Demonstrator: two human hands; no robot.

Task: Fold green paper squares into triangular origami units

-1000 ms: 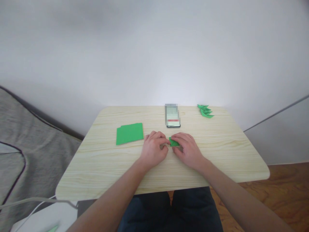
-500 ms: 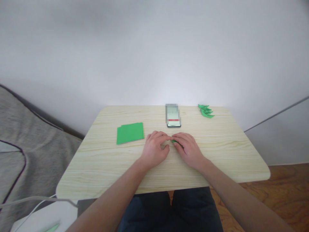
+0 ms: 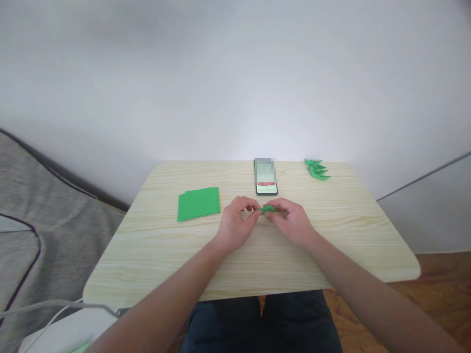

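While the left hand (image 3: pixel 237 223) pinches one end, the right hand (image 3: pixel 292 223) grasps the narrow, folded green paper (image 3: pixel 267 209).

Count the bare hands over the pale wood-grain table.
2: the left hand at the left end of the small folded green paper, the right hand at its right end.

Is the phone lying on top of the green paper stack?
No, the phone lies on bare tabletop, to the right of the green paper stack.
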